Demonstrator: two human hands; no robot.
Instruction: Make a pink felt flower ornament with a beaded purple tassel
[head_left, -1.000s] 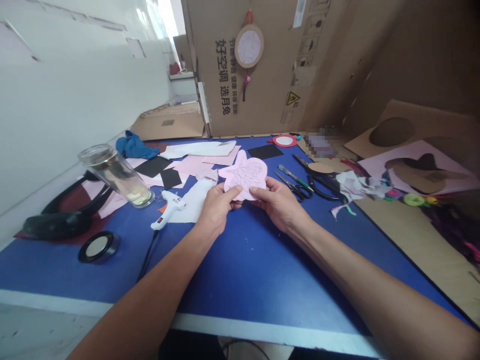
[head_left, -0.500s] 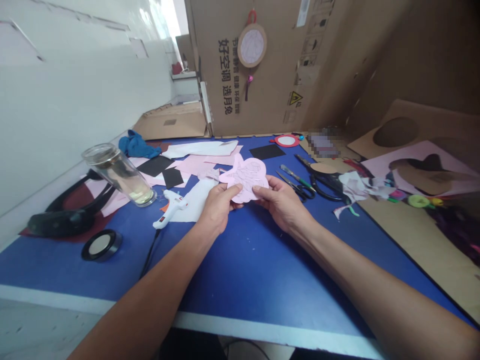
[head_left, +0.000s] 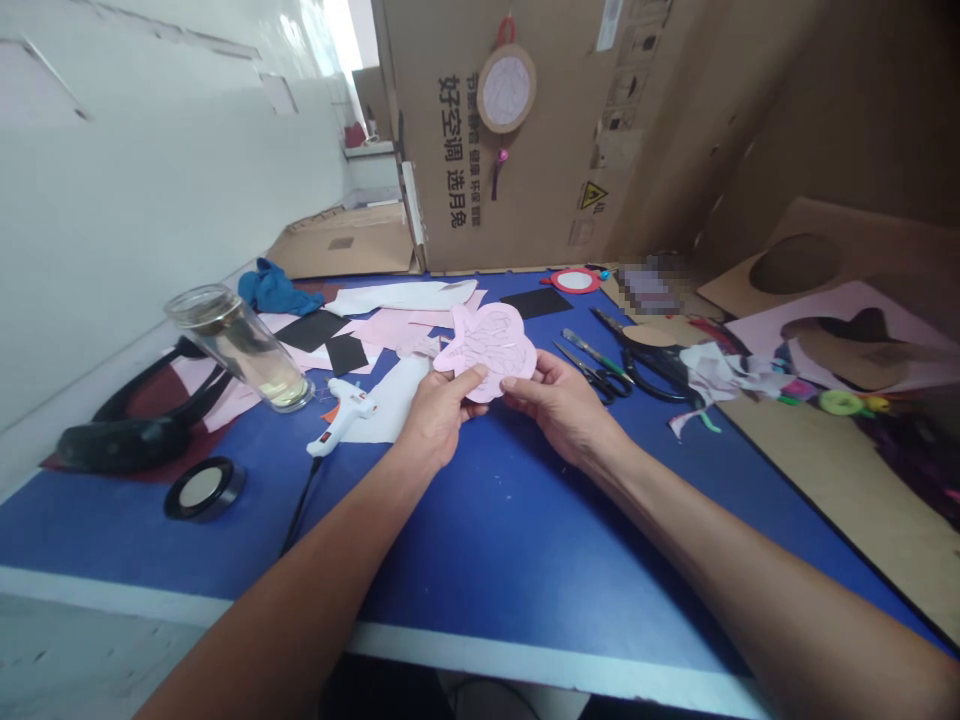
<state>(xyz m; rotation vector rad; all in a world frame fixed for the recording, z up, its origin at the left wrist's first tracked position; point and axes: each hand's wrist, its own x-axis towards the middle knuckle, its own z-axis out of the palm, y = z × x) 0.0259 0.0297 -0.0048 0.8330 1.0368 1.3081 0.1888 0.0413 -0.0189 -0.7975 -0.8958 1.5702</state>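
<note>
A pink paper cutout [head_left: 491, 345] with a wavy outline and dark drawn lines is held up over the blue table [head_left: 480, 540]. My left hand [head_left: 442, 410] pinches its lower left edge, thumb on top. On the lower right edge, my right hand [head_left: 559, 400] grips it the same way, fingers underneath. Left of the hands lies a white hot glue gun [head_left: 343, 418] with a black cord. Scissors [head_left: 596, 378] rest just beyond my right hand, beside a slim green-and-clear tool [head_left: 596, 352].
A tilted-looking glass jar [head_left: 240, 350], a black tape roll [head_left: 202, 488] and a black headband-like item [head_left: 127, 440] are at left. Pink paper sheets [head_left: 397, 330] lie behind. Large black-handled shears [head_left: 645, 370] and fabric scraps [head_left: 727, 372] sit right. A cardboard box [head_left: 540, 220] stands at the back.
The pink cutout has turned slightly in my fingers and its top leans a little to the left. Both hands keep their grip in nearly the same place.
</note>
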